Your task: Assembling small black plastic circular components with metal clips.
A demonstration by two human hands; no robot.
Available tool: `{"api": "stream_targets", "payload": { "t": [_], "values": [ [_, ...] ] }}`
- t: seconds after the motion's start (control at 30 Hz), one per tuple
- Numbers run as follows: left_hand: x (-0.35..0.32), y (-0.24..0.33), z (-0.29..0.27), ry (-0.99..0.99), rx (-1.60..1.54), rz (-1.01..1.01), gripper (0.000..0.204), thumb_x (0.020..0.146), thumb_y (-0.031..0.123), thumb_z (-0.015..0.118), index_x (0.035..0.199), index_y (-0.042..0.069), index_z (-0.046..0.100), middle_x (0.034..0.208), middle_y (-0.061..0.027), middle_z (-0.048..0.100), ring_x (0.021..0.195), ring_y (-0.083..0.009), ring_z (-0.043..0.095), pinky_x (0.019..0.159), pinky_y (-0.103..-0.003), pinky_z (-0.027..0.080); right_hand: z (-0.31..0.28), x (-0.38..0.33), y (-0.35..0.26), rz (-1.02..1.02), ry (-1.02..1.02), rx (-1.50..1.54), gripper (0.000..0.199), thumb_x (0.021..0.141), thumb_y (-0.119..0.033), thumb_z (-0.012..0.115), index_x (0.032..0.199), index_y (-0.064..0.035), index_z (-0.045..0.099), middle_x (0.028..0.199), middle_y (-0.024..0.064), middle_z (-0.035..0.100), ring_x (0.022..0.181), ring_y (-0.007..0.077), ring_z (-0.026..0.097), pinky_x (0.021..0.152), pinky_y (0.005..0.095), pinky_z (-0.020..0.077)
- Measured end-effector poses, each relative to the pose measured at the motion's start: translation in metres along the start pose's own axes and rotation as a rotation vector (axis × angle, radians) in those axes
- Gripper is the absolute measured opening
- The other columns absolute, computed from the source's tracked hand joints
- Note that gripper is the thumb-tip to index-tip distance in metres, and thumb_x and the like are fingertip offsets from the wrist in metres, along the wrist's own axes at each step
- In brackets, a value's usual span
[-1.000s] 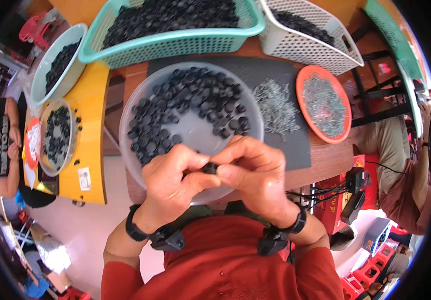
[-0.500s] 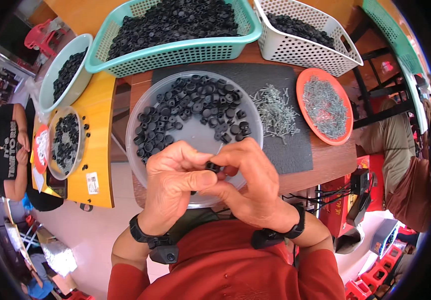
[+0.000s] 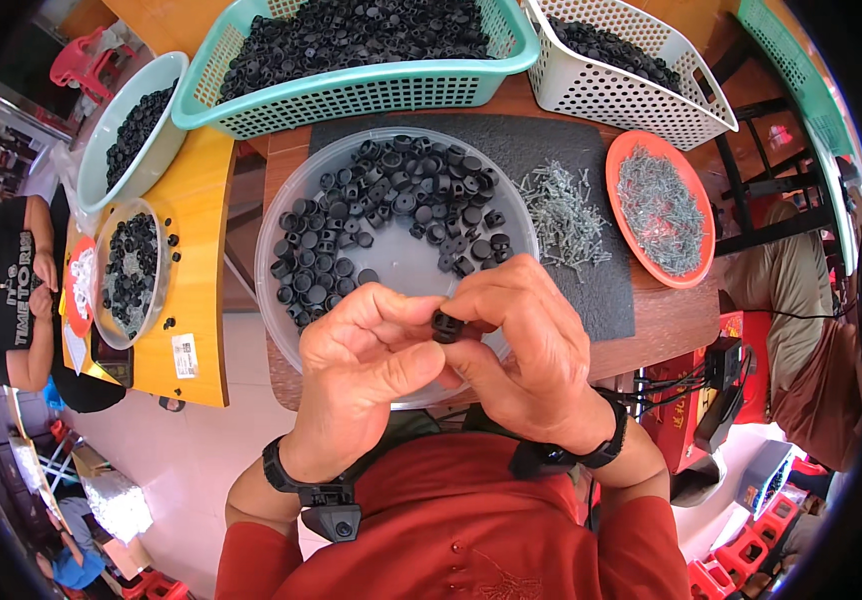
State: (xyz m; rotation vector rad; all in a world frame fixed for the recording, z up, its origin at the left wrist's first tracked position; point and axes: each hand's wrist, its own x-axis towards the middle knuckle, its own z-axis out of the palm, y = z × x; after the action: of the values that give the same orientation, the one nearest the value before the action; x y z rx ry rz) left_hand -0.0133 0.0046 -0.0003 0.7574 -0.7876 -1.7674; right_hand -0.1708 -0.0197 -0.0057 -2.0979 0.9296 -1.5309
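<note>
Over the near edge of a round translucent tub (image 3: 401,262), my left hand (image 3: 356,345) and my right hand (image 3: 526,345) meet at the fingertips. Between them is a small black ribbed plastic part (image 3: 446,326), pinched by the thumbs and fingers of both hands. The fingers partly cover it, so its far side is hidden. Many black plastic caps (image 3: 316,265) of a similar kind line the tub's far and left sides.
Loose metal pins (image 3: 566,215) lie on a black mat (image 3: 591,300), beside an orange-red plate (image 3: 619,180) of more pins. Green (image 3: 351,95) and white (image 3: 641,105) baskets of black parts stand behind. Leftward, a person (image 3: 26,290) sits by a yellow table (image 3: 201,250).
Both hands have shifted slightly right within the view. The black part has turned between the fingers and now shows more of its ribbed side.
</note>
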Motion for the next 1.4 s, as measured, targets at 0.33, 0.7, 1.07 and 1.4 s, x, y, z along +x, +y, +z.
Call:
{"api": "stream_targets", "payload": {
  "t": [0.33,0.7,1.07,1.4],
  "values": [
    [-0.005,-0.004,0.001,-0.019,0.161,0.067,0.034,0.082,-0.003,0.064,0.113,-0.004,0.049,0.104,-0.0135,0.06,0.095,-0.0172,0.061,0.084,-0.033,0.051,-0.006,0.001,0.004,0.039,-0.098,0.056,0.034,0.063,-0.001,0.076,0.089,0.0006,0.055,0.08,0.0112,0.059,0.059,0.0187,0.05,0.051,0.0277,0.0415],
    [-0.005,-0.006,0.0,-0.003,0.16,0.102,0.028,0.088,0.002,0.057,0.114,-0.005,0.048,0.109,-0.0165,0.06,0.099,-0.0189,0.059,0.086,-0.033,0.05,-0.005,0.002,0.006,0.125,-0.142,0.078,0.034,0.061,0.004,0.073,0.089,-0.0011,0.055,0.081,0.0102,0.058,0.06,0.0168,0.05,0.053,0.027,0.0419],
    [-0.002,-0.009,0.012,0.145,0.189,0.095,0.025,0.084,0.0,0.06,0.107,-0.007,0.052,0.099,-0.0163,0.062,0.078,-0.0213,0.063,0.071,-0.032,0.051,-0.005,0.002,0.012,0.203,-0.119,0.115,0.034,0.058,0.006,0.074,0.086,-0.002,0.055,0.079,0.0088,0.058,0.057,0.0148,0.05,0.051,0.026,0.0422],
    [-0.003,0.006,0.004,0.121,0.378,0.021,0.03,0.084,0.009,0.062,0.11,-0.003,0.053,0.098,-0.0149,0.064,0.081,-0.0188,0.063,0.067,-0.028,0.051,-0.013,0.007,0.01,0.404,-0.151,0.206,0.028,0.065,0.003,0.074,0.088,-0.003,0.059,0.079,0.0053,0.055,0.064,0.0123,0.051,0.057,0.0255,0.0435]
  ]
}}
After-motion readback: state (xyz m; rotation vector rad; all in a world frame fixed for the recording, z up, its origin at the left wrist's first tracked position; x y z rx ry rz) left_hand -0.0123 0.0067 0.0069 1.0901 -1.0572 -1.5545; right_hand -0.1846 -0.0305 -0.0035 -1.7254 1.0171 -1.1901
